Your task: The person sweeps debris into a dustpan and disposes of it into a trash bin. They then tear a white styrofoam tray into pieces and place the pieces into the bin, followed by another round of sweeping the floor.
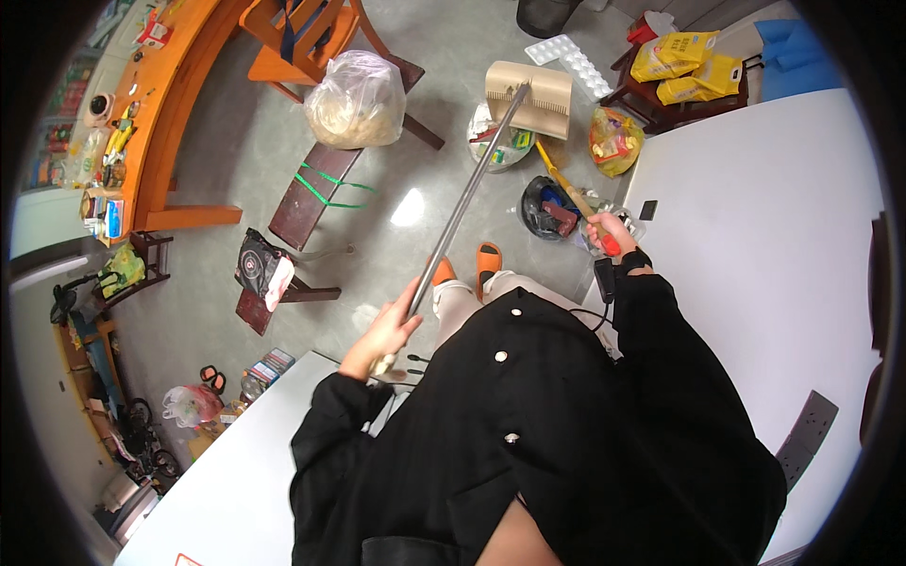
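My left hand (384, 334) is closed around the grey metal handle of a long-handled dustpan (559, 92). The beige pan, with comb teeth along it, is raised at the far end, partly over a bin (520, 157) lined with a clear bag and holding rubbish. On the right, my right hand (610, 233) grips a yellow-and-tan stick (563, 180) with a red end; its far end reaches towards the dustpan, and what it carries there is hidden. Under the stick and beside my right hand stand a black-bagged bin (541, 216) and clear plastic packaging.
A yellow rubbish bag (616, 145) lies by the white wall (750, 212). Egg trays (584, 71) lie behind the dustpan. A dark wooden bench (304, 205) with a green strap, a large filled plastic bag (357, 99) and an orange wooden chair (283, 42) stand left.
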### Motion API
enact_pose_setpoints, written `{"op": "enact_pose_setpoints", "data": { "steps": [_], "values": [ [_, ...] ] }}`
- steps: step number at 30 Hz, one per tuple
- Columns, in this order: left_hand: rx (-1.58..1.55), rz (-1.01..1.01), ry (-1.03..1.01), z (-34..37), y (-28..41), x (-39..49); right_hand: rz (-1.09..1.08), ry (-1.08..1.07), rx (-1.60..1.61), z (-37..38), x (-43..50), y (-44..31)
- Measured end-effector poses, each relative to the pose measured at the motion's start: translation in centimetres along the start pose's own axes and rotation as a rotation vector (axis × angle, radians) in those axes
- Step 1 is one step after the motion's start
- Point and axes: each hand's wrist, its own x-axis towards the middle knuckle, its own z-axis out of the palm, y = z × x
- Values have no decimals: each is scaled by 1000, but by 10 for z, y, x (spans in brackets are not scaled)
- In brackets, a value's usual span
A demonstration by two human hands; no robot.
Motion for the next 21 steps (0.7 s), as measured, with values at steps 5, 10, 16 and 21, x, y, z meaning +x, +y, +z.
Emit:
{"op": "enact_pose_setpoints", "data": {
  "steps": [5, 10, 16, 21],
  "values": [
    [136, 385, 173, 9, -16, -2, 38, 17, 85, 2, 4, 3],
    [32, 190, 108, 7, -6, -11, 0, -30, 1, -1, 6, 4],
    [-45, 185, 132, 8, 4, -15, 9, -33, -1, -1, 2, 4],
    [-42, 219, 156, 4, 6, -15, -22, 17, 108, 4, 2, 5]
  ]
}}
